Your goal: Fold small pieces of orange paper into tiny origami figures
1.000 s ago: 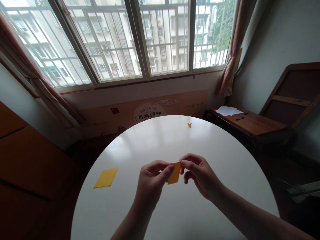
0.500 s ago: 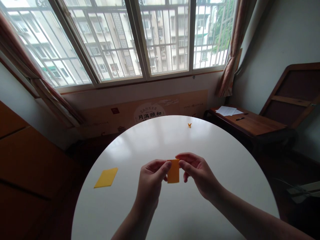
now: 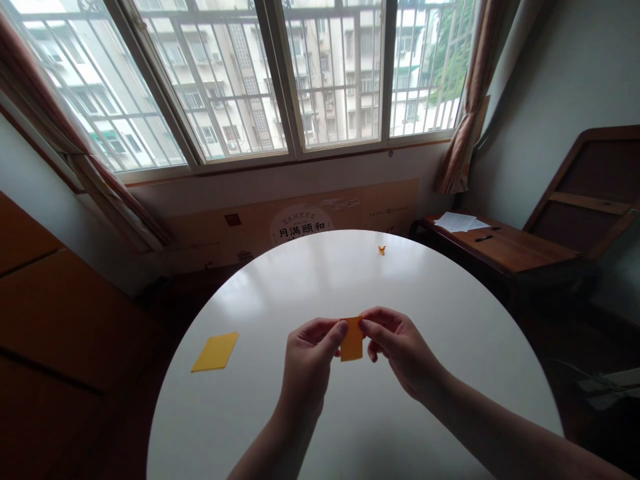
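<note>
Here, above the round, glossy white surface [image 3: 440, 400], your left hand [image 3: 311, 347] and right hand [image 3: 395, 335] pinch the upper corners of the small orange rectangular paper [image 3: 352, 344] between them; use light, even pressure and line its edges up squarely.

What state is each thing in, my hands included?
Left hand, pinching orange paper at upper left
Right hand, pinching it at upper right
Orange paper, held, lower edge free
Yellow paper, lying on the table
Small orange object, on the table's far side
Curtains, gathered aside
White sheets, lying overlapped
</note>
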Demonstrator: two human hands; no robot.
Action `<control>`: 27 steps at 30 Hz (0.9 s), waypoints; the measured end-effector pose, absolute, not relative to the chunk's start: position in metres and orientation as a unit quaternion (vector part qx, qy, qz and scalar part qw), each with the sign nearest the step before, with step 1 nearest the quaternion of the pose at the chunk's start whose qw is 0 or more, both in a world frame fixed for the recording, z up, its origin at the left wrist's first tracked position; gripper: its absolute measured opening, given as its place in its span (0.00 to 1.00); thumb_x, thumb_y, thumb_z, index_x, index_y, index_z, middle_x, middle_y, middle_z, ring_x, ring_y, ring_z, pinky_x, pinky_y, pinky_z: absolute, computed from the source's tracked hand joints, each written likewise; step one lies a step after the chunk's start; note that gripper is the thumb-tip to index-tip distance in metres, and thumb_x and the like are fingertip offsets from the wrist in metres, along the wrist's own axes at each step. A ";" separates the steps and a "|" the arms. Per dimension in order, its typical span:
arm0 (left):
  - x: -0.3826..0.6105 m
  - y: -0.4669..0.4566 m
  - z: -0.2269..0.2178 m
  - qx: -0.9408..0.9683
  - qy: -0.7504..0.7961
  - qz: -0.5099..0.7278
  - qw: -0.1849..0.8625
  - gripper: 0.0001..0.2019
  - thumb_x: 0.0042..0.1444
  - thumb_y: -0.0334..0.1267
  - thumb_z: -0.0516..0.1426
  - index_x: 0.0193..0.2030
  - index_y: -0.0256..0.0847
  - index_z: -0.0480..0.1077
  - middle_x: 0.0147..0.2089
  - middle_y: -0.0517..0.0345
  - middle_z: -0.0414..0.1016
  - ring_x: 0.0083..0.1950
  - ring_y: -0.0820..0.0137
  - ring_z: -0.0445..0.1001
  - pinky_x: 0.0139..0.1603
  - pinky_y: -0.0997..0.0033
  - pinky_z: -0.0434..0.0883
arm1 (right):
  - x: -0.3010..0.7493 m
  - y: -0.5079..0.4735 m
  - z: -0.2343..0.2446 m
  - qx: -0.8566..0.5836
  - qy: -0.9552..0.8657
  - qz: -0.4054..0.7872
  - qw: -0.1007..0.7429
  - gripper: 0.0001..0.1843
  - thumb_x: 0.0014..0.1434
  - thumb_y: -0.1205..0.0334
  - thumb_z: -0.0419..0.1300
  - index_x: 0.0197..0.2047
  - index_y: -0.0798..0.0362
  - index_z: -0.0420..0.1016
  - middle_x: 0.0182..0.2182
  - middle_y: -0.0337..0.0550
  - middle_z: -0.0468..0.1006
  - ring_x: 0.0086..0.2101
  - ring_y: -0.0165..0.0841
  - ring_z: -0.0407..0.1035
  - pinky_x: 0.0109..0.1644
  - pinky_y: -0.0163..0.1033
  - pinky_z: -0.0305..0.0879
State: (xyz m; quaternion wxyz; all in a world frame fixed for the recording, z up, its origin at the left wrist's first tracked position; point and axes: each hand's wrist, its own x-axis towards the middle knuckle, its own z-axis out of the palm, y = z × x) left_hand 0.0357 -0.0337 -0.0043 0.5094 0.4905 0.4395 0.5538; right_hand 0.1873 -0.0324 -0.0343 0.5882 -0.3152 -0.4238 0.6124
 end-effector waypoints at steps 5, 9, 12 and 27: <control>0.032 -0.029 -0.008 0.551 0.437 0.515 0.490 0.12 0.53 0.45 0.66 0.31 0.37 0.79 0.29 0.54 0.80 0.31 0.69 0.74 0.33 0.72 0.71 | 0.190 -0.029 -0.035 -0.347 -0.472 0.557 0.589 0.10 0.56 0.55 0.69 0.34 0.53 0.80 0.29 0.40 0.76 0.24 0.27 0.63 0.24 0.32 0.60; 0.027 -0.027 -0.006 0.655 0.455 0.482 0.363 0.09 0.55 0.42 0.63 0.38 0.39 0.79 0.35 0.52 0.82 0.38 0.64 0.78 0.40 0.67 0.74 | 0.192 -0.026 -0.033 -0.389 -0.564 0.458 0.566 0.08 0.59 0.57 0.65 0.35 0.54 0.79 0.31 0.43 0.76 0.30 0.33 0.69 0.28 0.34 0.65; 0.025 -0.027 -0.003 0.702 0.461 0.454 0.299 0.07 0.56 0.39 0.62 0.36 0.39 0.79 0.35 0.53 0.81 0.36 0.64 0.78 0.38 0.67 0.74 | 0.191 -0.027 -0.032 -0.400 -0.616 0.409 0.542 0.06 0.58 0.60 0.64 0.33 0.54 0.79 0.32 0.44 0.78 0.33 0.35 0.71 0.30 0.35 0.65; 0.026 -0.027 -0.006 0.684 0.466 0.481 0.290 0.07 0.60 0.39 0.56 0.33 0.42 0.71 0.32 0.56 0.74 0.32 0.66 0.71 0.35 0.69 0.67 | 0.192 -0.026 -0.028 -0.420 -0.647 0.392 0.501 0.06 0.58 0.62 0.63 0.32 0.53 0.80 0.30 0.43 0.80 0.31 0.34 0.70 0.30 0.36 0.62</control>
